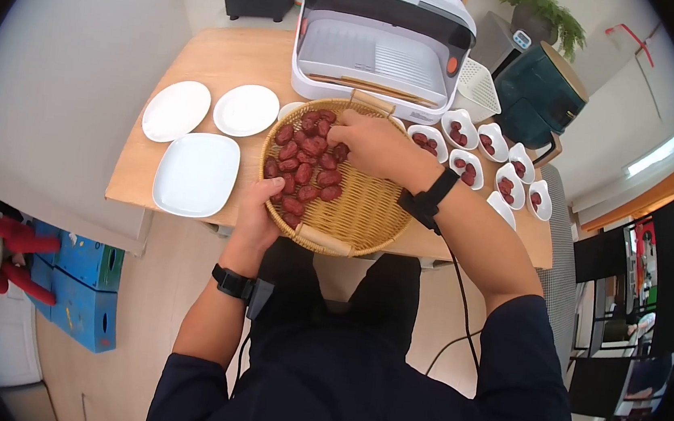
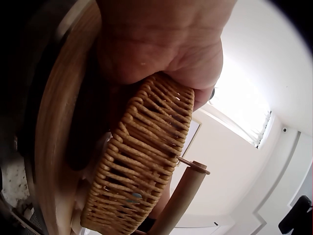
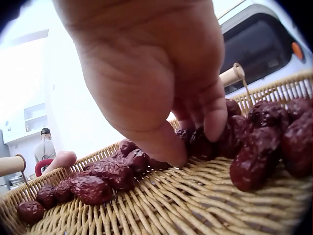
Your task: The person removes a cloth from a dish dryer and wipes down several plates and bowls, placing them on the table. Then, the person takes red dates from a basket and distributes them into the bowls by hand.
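The person is sitting at a wooden bench (image 1: 205,60) w/ a round woven basket (image 1: 361,213) right in front, sticking out slightly over the near edge. Red dates (image 1: 309,163) are lying piled in the basket's far-left half; the near-right half is showing bare weave.

Right hand (image 1: 372,145) is reaching in from the right, over the far rim, w/ fingers (image 3: 215,117) curling down into the pile. Fingertips are touching dates at the pile's right edge, approx. where the dates meet bare weave. Whether a date is actually being pinched can't be told: the wrist view is showing thumb and fingers closing toward each other among the dates, but no date clearly caught between them.

Left hand (image 1: 260,203) is gripping the basket's near-left rim, thumb over the top edge and fingers under it, steadying it. It's touching weave only, no dates.

Key relation: the dates are lying straight below and left of the right hand, so that hand is the nearer one for picking. The basket's two wooden handles are sitting near and far, so its handle axis is running away from the person.

Small white dishes (image 1: 471,163) w/ a few dates each are standing in rows to the right, just beyond the right wrist. Three white plates (image 1: 194,172) are lying to the left, a white appliance (image 1: 382,36) behind the basket.
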Available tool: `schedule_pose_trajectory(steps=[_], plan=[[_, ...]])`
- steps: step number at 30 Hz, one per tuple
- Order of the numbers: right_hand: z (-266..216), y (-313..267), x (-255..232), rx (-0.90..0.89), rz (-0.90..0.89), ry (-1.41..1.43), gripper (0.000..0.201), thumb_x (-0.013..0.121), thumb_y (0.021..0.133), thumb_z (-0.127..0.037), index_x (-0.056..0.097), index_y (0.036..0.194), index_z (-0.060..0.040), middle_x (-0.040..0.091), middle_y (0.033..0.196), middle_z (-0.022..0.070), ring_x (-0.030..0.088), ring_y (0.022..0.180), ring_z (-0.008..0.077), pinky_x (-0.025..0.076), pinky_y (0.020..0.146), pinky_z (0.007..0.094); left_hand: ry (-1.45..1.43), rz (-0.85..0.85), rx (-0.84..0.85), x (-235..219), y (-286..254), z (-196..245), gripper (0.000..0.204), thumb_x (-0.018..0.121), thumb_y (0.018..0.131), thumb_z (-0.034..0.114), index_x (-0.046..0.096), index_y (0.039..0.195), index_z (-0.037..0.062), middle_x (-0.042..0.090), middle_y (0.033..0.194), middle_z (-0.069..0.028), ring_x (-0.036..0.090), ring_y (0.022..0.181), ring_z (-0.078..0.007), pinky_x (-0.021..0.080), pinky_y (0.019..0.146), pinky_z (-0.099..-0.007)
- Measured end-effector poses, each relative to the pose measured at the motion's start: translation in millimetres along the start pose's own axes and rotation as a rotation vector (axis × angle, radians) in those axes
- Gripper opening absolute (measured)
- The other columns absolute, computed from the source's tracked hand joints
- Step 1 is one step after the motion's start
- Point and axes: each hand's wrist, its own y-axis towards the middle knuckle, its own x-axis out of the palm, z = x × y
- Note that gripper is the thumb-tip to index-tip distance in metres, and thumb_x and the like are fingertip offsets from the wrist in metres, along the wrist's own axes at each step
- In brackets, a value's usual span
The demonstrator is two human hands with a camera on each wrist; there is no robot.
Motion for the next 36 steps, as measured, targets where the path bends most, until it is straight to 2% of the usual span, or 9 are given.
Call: schedule_pose_trajectory(steps=[5,15,18,21,23,26,32,33,36], plan=[[-3,-2,-4,-0.082,-0.011,0.024,0.027,0.070,0.079,-0.001,0.069,0.104,-0.0100,0.062,0.107,0.0136,0.065,0.102,0.0361,0.053,0.085,0.0458,0.015,-0.012,-0.013,0,-1,2,0.063,0.057,0.093,0.018,0.040,0.148,-0.0084,0.056,0.144,-0.0224,0.060,0.130,-0.0335,0.049,0.112,-0.0478],[2,-7,-13,0.044,-0.016,0.256,0.025,0.071,0.078,0.000,0.070,0.103,-0.0071,0.063,0.107,0.0138,0.065,0.100,0.0353,0.053,0.087,0.0424,0.050,0.048,0.016,-8,0,-4,0.059,0.056,0.094,0.018,0.045,0.146,-0.0088,0.059,0.142,-0.0210,0.061,0.127,-0.0319,0.048,0.112,-0.0456],[3,-9,-15,0.031,0.012,0.240,0.029,0.071,0.077,0.000,0.072,0.105,-0.0073,0.063,0.103,0.0120,0.066,0.097,0.0311,0.053,0.086,0.0390,0.058,0.043,0.011,-7,0,-3,0.060,0.056,0.094,0.018,0.044,0.146,-0.0085,0.058,0.143,-0.0210,0.061,0.128,-0.0319,0.048,0.113,-0.0455],[0,-10,-28,0.061,0.008,0.380,0.028,0.071,0.079,0.001,0.072,0.107,-0.0063,0.067,0.103,0.0084,0.069,0.088,0.0229,0.055,0.076,0.0343,0.042,0.026,0.017,-3,1,-4,0.061,0.056,0.093,0.018,0.043,0.148,-0.0072,0.057,0.145,-0.0206,0.059,0.131,-0.0321,0.046,0.114,-0.0458],[0,-12,-46,0.305,-0.094,0.929,0.028,0.072,0.083,0.001,0.071,0.110,-0.0054,0.070,0.106,0.0057,0.068,0.079,0.0148,0.056,0.066,0.0283,0.024,0.018,0.023,3,1,-3,0.062,0.056,0.093,0.018,0.042,0.149,-0.0063,0.056,0.147,-0.0203,0.057,0.133,-0.0323,0.045,0.115,-0.0461],[6,-25,-77,0.298,0.056,1.217,0.028,0.071,0.087,0.001,0.069,0.114,-0.0044,0.072,0.108,0.0061,0.069,0.076,0.0124,0.057,0.063,0.0243,0.009,0.044,0.056,8,-1,-1,0.065,0.056,0.093,0.018,0.040,0.152,-0.0038,0.053,0.150,-0.0193,0.055,0.136,-0.0329,0.042,0.118,-0.0472],[65,-42,-98,0.273,0.206,1.481,0.034,0.068,0.089,0.005,0.065,0.122,-0.0037,0.070,0.105,0.0064,0.071,0.079,0.0144,0.061,0.059,0.0223,0.097,0.212,0.205,6,-23,29,0.067,0.059,0.090,0.018,0.041,0.152,-0.0004,0.053,0.150,-0.0185,0.054,0.137,-0.0338,0.040,0.119,-0.0470],[70,-45,-97,0.339,0.223,1.451,0.036,0.068,0.088,0.005,0.065,0.123,-0.0039,0.070,0.103,0.0064,0.071,0.078,0.0150,0.061,0.057,0.0229,0.113,0.245,0.233,5,-29,36,0.066,0.058,0.091,0.016,0.041,0.152,-0.0004,0.053,0.150,-0.0183,0.054,0.137,-0.0339,0.041,0.119,-0.0467],[95,-47,-72,0.462,0.096,1.374,0.035,0.069,0.088,0.004,0.065,0.122,-0.0043,0.069,0.103,0.0061,0.070,0.077,0.0145,0.060,0.056,0.0218,0.138,0.319,0.310,-5,-51,54,0.063,0.058,0.092,0.015,0.043,0.151,0.0001,0.054,0.150,-0.0174,0.054,0.136,-0.0337,0.042,0.118,-0.0480]])
